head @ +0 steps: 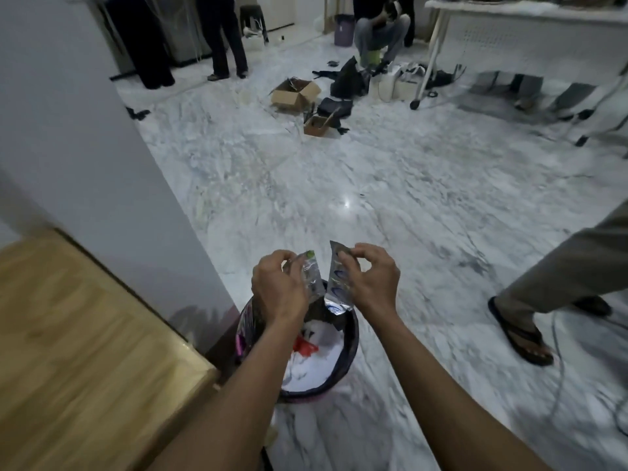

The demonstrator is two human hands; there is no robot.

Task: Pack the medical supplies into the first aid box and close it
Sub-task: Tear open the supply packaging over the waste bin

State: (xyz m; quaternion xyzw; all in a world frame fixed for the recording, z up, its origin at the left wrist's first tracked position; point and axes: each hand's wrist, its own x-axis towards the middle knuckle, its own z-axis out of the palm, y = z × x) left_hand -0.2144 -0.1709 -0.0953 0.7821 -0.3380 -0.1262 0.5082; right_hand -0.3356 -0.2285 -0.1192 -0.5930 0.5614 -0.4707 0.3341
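Both my hands are held over a round dark waste bin [353, 338] on the floor. My left hand [277, 288] pinches one silvery foil wrapper piece [314, 278] with a green spot at its top. My right hand [370, 283] pinches a second foil wrapper piece [334, 283] with blue print; its lower end hangs just above the bin. The two pieces are apart with a narrow gap between them. Inside the bin lie white paper and a red scrap [306, 346]. No first aid box is in view.
A wooden tabletop [78, 351] lies at my left, against a white pillar [102, 164]. A person's leg and sandalled foot [523, 331] stand close at the right, with a cable [560, 368] on the marble floor. Cardboard boxes [295, 95], bags and other people are farther back.
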